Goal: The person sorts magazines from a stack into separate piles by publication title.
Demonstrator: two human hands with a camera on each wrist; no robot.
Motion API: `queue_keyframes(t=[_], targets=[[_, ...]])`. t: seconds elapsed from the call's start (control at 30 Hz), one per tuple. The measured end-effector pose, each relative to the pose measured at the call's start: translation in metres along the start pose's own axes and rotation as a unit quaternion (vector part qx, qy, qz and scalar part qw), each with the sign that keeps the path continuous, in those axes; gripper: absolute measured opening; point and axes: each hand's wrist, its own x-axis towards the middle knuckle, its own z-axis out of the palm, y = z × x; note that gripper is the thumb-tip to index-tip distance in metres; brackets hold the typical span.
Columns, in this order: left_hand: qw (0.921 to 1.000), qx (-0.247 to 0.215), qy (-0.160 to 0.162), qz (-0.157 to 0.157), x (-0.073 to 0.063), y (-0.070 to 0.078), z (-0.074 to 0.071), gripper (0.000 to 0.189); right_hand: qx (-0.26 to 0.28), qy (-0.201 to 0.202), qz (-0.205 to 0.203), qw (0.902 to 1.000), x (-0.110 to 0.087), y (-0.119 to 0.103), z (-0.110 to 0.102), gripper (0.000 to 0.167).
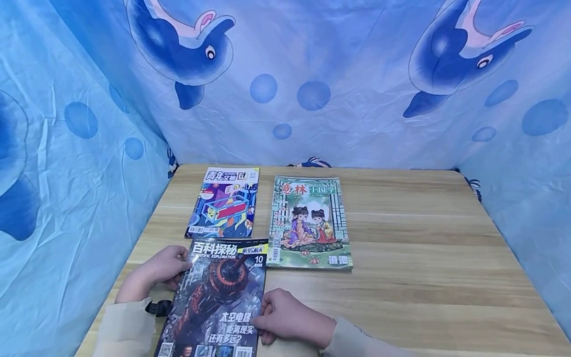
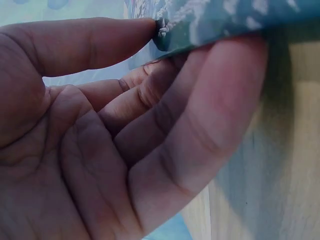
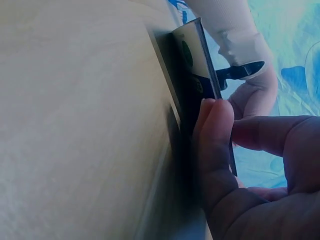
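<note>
A dark magazine with a red machine on its cover (image 1: 214,292) is held between both hands at the front left of the table. My left hand (image 1: 162,267) pinches its left edge, thumb on the cover and fingers beneath, as the left wrist view shows with the magazine's edge (image 2: 200,25). My right hand (image 1: 294,320) pinches the right edge lower down. In the right wrist view, the magazine (image 3: 202,60) is seen edge-on, raised off the tabletop, with the right hand's thumb and fingers (image 3: 215,130) on either side of it.
A green magazine with two cartoon children (image 1: 310,223) lies right of the held one. Behind it, at the back left, lies a smaller colourful magazine (image 1: 225,203). The wooden table (image 1: 424,258) is enclosed by blue dolphin-print cloth (image 1: 357,74) at the back and sides.
</note>
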Motion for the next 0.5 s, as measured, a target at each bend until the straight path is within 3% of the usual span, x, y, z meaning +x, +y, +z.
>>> queue_keyframes(t=[0.3,0.5], targets=[[0.9988,0.045,0.015,0.014,0.0015,-0.0010,-0.0014,0.009,-0.017,0.015,0.009,0.9997,0.0005,0.0012,-0.0002,0.024],[0.9987,0.038,0.033,0.003,0.0002,-0.0012,-0.0032,0.009,-0.046,0.037,0.011,0.9982,0.0005,0.0034,0.0002,0.025]])
